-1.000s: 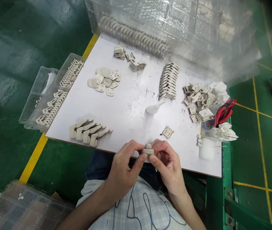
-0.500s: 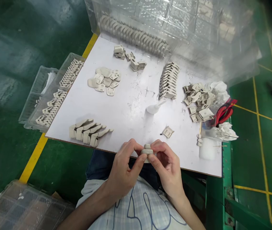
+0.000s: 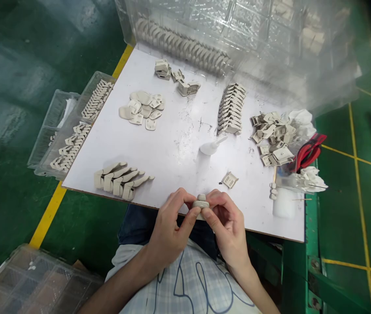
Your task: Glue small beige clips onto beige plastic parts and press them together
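One small grey part (image 3: 201, 203) is sitting between the person's left grip (image 3: 166, 224) and right grip (image 3: 231, 226), at the near edge of the counter (image 3: 172, 165). Over the past second, hardly anything is changing: both grips are staying in the same pose, thumbs pressing from the near side and index fingers curling in from the far side. That stillness is probably meaning that the work is calling for steady pressure or careful lining-up here. Each grip is pinching this same part, and nothing else is showing in either.

The part is looking rounded and smooth, with a small knob standing out at its far end, a wider oval band lying across the middle and a paler bit peeking out by the thumbs. Fingers are hiding its sides, so whether it is one piece or several is remaining unclear. A square clip (image 3: 229, 179) is lying just beyond the right grip, and a white bottle (image 3: 208, 148) is resting farther back.
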A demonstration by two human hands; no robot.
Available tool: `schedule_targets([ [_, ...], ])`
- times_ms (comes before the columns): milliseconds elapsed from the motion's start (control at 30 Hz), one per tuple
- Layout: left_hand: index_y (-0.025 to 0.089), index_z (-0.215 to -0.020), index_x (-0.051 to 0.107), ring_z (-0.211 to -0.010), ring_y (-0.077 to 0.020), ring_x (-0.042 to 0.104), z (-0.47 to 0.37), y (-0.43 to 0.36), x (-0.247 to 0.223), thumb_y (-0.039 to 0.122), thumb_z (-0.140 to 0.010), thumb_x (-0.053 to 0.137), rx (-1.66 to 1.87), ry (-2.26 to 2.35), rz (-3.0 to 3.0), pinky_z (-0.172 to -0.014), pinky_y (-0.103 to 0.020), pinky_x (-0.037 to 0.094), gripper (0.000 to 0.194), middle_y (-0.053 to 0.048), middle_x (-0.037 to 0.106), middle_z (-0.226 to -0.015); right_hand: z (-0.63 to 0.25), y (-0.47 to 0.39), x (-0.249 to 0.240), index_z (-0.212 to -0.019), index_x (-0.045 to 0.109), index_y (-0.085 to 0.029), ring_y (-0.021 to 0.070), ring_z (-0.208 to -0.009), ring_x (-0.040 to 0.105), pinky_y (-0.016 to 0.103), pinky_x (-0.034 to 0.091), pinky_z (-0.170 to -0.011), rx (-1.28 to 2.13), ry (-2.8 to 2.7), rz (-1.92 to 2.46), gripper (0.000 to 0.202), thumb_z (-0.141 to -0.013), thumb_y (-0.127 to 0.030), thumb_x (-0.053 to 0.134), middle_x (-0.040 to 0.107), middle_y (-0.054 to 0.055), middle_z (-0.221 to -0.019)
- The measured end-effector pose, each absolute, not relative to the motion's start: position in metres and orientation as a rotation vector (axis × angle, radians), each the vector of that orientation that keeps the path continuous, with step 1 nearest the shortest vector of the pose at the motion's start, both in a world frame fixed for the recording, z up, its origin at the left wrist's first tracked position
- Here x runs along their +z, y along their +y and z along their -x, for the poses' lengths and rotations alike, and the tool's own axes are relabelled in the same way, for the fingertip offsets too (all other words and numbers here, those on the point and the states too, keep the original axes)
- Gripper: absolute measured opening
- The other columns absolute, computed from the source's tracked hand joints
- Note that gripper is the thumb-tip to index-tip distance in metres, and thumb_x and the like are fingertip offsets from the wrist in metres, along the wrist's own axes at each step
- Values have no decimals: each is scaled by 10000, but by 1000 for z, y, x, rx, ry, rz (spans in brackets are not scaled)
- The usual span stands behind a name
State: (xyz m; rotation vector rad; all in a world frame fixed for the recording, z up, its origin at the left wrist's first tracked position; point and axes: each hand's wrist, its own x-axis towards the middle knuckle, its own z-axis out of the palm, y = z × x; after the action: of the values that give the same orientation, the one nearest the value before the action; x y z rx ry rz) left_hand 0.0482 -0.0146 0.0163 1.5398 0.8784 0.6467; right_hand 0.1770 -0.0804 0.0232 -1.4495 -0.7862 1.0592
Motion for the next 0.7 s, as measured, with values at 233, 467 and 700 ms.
schedule_targets([
  [233,232,-905,562,-761,-178,580,-46,-14,18,256,-1003,471,633,851,-1562,-692,-317,457,136,-6,605,-809,-178,-80,25,-866,633,-230,142,-748,540,265,428,-656,1071,-775,1434,121,-937,-325,659,581,-2,-795],
  [467,236,-993,583,-785,-185,609,-41,-16,31,256,-962,556,658,837,-1622,-722,-315,489,46,-9,643,-841,-179,-81,20,-864,581,-243,147,-735,549,278,487,-670,1210,-618,1312,221,-902,-442,671,562,-2,-813],
  [700,237,-912,567,-784,-169,589,-39,-17,33,239,-969,553,681,866,-1556,-719,-301,473,59,10,617,-802,-177,-81,22,-896,608,-259,156,-765,562,290,497,-694,1184,-710,1292,150,-927,-399,653,576,3,-822],
])
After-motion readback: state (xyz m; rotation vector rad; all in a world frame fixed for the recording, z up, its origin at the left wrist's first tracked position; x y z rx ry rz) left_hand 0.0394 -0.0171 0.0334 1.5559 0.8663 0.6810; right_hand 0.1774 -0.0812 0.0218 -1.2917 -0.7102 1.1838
